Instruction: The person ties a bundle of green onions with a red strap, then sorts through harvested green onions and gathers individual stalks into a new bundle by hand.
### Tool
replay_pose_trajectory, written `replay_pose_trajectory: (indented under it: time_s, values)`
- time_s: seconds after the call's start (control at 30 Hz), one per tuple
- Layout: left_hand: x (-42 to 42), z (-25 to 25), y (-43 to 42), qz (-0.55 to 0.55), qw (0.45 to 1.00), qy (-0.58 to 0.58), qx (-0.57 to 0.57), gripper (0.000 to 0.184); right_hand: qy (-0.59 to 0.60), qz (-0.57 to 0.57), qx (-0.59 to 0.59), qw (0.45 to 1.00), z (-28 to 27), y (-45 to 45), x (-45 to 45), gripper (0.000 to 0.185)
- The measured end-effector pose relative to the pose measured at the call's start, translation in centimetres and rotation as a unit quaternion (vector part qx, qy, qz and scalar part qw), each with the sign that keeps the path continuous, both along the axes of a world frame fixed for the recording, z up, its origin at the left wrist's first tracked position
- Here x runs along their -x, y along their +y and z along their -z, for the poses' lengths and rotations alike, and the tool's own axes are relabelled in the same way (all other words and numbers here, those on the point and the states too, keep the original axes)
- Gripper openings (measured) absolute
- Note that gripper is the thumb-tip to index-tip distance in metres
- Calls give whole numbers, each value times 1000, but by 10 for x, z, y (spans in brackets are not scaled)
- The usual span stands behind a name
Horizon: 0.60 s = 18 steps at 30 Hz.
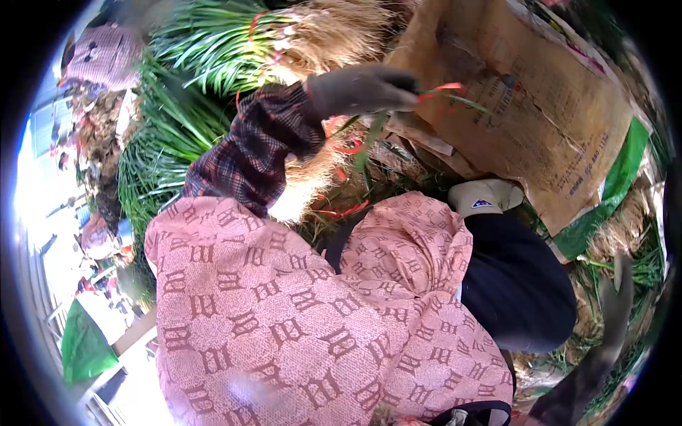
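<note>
My left hand (pixel 366 90), in a dark grey glove and plaid sleeve, reaches across the upper middle. Its fingers are closed on a red tie strip (pixel 446 88), with thin green leaves hanging beside it. Behind that arm lie bundles of long green leafy stalks (pixel 213 50) with stringy tan roots (pixel 334 35), bound with red ties. At the lower right is my right hand (pixel 615 312), gloved and smeared by motion; its fingers look stretched and apart, with nothing visible in them. Around it are more roots and green leaves.
A large printed brown sheet (pixel 526 99) leans at the upper right above a green sheet (pixel 611 192). My pink patterned apron (pixel 284 319) and dark-trousered knee (pixel 518 277) fill the middle. More red ties (pixel 344 211) lie among leaf scraps. A green flag-like piece (pixel 85 344) is at left.
</note>
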<state>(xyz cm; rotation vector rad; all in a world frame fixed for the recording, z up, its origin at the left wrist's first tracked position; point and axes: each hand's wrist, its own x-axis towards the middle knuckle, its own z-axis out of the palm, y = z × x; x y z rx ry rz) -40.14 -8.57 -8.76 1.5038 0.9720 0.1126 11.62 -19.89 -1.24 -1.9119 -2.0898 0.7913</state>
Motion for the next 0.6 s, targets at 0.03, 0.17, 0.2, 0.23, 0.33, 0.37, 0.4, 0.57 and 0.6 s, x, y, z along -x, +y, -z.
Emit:
replay_pose_trajectory:
  time_s: [0.03,0.17,0.2,0.23,0.33,0.37,0.4,0.57,0.6]
  values:
    - [-12,-9,6,24,994,-107,28,21,29,-66,-23,997,-4,31,33,64]
    - [-54,-75,-1,-27,990,-112,-79,21,160,-264,56,949,17,114,178,55]
    - [-51,-77,-3,-48,986,-130,-87,21,195,-290,118,929,31,124,208,45]
    - [-38,-70,-1,-4,984,-74,-160,20,223,-308,184,906,43,127,229,36]
    - [5,-48,-29,-14,996,-6,-87,20,252,-307,292,870,69,115,230,20]
    - [13,-44,-44,-12,995,95,-36,23,253,-300,309,866,74,111,225,19]
    - [19,-40,-63,-9,981,193,17,26,216,-306,293,880,77,109,224,19]
    - [61,54,-211,116,864,418,255,31,72,-317,238,915,99,108,207,18]
    - [81,90,-251,330,821,394,250,30,50,-315,241,917,101,110,202,18]
